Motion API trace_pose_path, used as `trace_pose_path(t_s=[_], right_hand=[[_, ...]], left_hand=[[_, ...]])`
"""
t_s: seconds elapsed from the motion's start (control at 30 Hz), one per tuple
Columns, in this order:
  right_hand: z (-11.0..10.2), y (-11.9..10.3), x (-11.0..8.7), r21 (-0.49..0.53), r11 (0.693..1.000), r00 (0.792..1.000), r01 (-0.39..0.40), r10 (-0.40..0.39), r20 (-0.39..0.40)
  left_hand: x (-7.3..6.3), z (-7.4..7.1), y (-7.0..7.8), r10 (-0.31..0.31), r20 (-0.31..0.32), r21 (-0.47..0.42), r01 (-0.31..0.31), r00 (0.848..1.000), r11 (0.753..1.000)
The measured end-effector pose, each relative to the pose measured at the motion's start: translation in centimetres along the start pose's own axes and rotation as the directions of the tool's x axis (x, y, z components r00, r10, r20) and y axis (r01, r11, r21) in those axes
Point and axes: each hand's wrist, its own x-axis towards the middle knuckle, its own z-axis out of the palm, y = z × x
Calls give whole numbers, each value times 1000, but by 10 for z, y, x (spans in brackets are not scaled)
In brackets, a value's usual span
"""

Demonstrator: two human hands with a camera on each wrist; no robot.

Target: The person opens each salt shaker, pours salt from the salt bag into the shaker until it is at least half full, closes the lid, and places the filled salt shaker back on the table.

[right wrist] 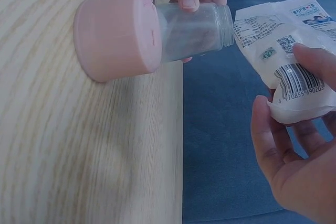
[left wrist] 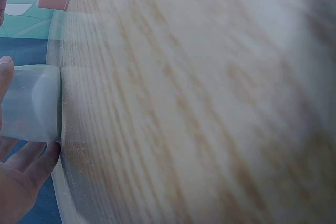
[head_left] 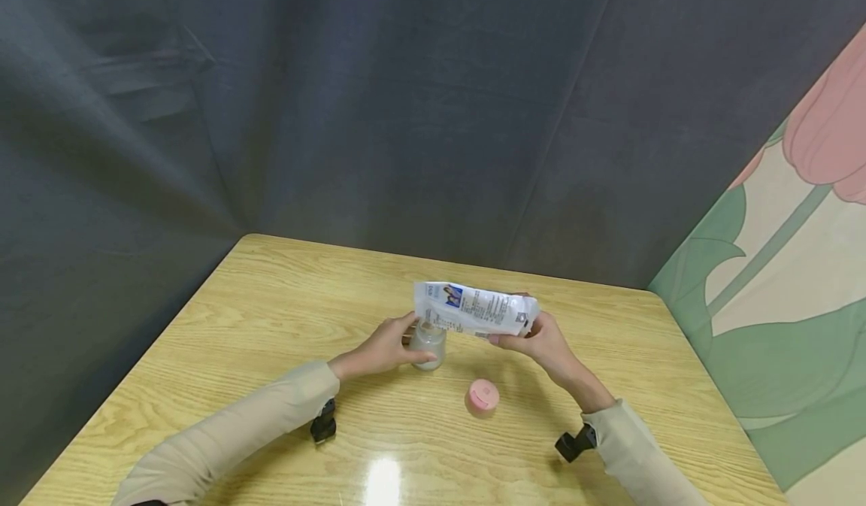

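A clear glass jar (head_left: 428, 349) stands upright on the wooden table, with whitish content low inside. My left hand (head_left: 387, 349) grips it round the side; the left wrist view shows the jar (left wrist: 31, 103) between thumb and fingers. My right hand (head_left: 543, 344) holds a white printed bag (head_left: 476, 310) tilted, its left end at the jar's mouth. In the right wrist view the bag (right wrist: 286, 40) has a barcode, and its far end meets the jar's threaded rim. Whether anything pours out is hidden. Nearer me lies a pink lid (head_left: 483, 395), touched by neither hand.
The wooden table (head_left: 284, 295) has light grain and a bright reflection near its front. A dark grey cloth (head_left: 406, 115) hangs behind it. At the right is a panel with a painted flower (head_left: 825, 130). A black camera mount sits on each wrist.
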Motion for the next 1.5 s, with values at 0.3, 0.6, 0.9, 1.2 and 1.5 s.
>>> trace_pose_path(t_s=[0.3, 0.6, 0.9, 1.2, 1.5], right_hand=[[1, -2, 0, -3, 1000, 1000, -9, 9, -10], [1, -3, 0, 9, 1000, 1000, 6, -6, -2], [0, -4, 1, -1, 1000, 1000, 28, -28, -1], [0, -3, 1, -12, 999, 999, 41, -41, 3], [1, -4, 0, -32, 999, 1000, 28, -28, -5]], left_hand=[[-1, 0, 1, 3, 4, 3, -3, 1000, 1000], [-1, 0, 2, 26, -1, -10, -26, 1000, 1000], [0, -1, 3, 24, 3, -15, -24, 1000, 1000], [0, -1, 4, 27, 1, -15, -27, 1000, 1000], [-1, 0, 4, 33, -6, -3, -33, 999, 999]])
